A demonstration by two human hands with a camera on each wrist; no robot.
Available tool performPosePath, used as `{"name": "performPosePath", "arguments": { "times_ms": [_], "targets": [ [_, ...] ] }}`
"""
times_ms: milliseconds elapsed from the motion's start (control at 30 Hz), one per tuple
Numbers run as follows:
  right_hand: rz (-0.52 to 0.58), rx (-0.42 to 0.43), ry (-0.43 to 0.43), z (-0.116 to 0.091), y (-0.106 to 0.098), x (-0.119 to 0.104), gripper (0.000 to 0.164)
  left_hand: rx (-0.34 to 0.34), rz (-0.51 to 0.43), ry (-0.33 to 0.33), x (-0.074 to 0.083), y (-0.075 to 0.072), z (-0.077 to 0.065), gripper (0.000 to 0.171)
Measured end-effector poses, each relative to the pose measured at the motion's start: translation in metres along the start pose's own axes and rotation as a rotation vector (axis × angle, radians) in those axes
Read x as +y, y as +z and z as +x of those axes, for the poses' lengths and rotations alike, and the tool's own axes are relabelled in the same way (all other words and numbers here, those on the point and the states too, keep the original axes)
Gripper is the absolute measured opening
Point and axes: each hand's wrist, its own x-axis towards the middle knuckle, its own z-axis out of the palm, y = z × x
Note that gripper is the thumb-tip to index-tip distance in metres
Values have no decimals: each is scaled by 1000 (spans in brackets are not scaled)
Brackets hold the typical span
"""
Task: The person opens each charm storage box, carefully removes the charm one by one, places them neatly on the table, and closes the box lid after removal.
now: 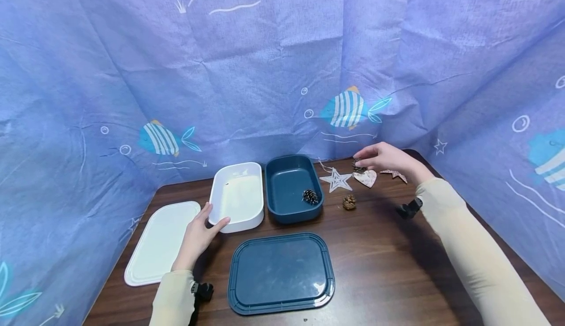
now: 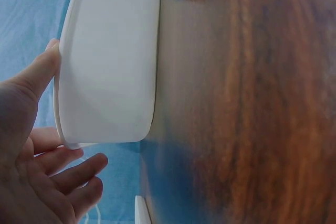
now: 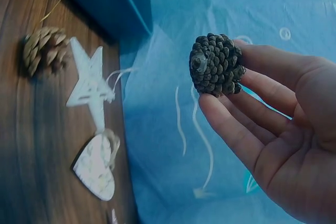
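My right hand [image 1: 383, 160] is over the far right of the table, pinching a dark pine cone [image 3: 214, 65] between thumb and fingertips. Below it lies a white patterned heart ornament [image 1: 367, 178], with a white star ornament [image 1: 336, 181] to its left. A brown pine cone [image 1: 349, 202] sits nearer me. My left hand [image 1: 199, 234] holds the near left corner of a white container [image 1: 238, 196], thumb at the front rim and a finger on the left side. Beside it stands a dark blue container [image 1: 289, 184] holding one pine cone [image 1: 310, 197].
A white lid [image 1: 162, 242] lies at the left, and a dark blue lid [image 1: 281, 273] lies in front of the containers. A patterned star ornament [image 1: 394, 175] is by the right edge. A blue fish-print curtain [image 1: 265, 71] hangs behind the table [image 1: 379, 267].
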Motion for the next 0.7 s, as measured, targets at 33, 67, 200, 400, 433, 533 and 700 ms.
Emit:
{"name": "performPosePath", "arguments": {
  "times_ms": [33,67,200,400,433,533,700],
  "targets": [
    [4,3,-5,-3,-1,2,45,0,1,-1,0,0,0,105],
    [8,7,-7,-5,-1,4,45,-1,-1,-3,0,0,1,105],
    [17,22,10,-13,-2,15,45,-7,-3,-8,-1,-1,1,106],
    [66,66,41,-22,2,42,46,-5,-5,-3,1,-1,1,106],
    [94,68,35,-23,3,47,46,-4,-5,-1,1,-1,1,106],
    [179,71,32,-27,8,61,43,-4,-10,0,1,0,1,105],
    [298,77,43,-33,20,82,44,-9,-3,-5,1,-1,0,105]
  ]
}}
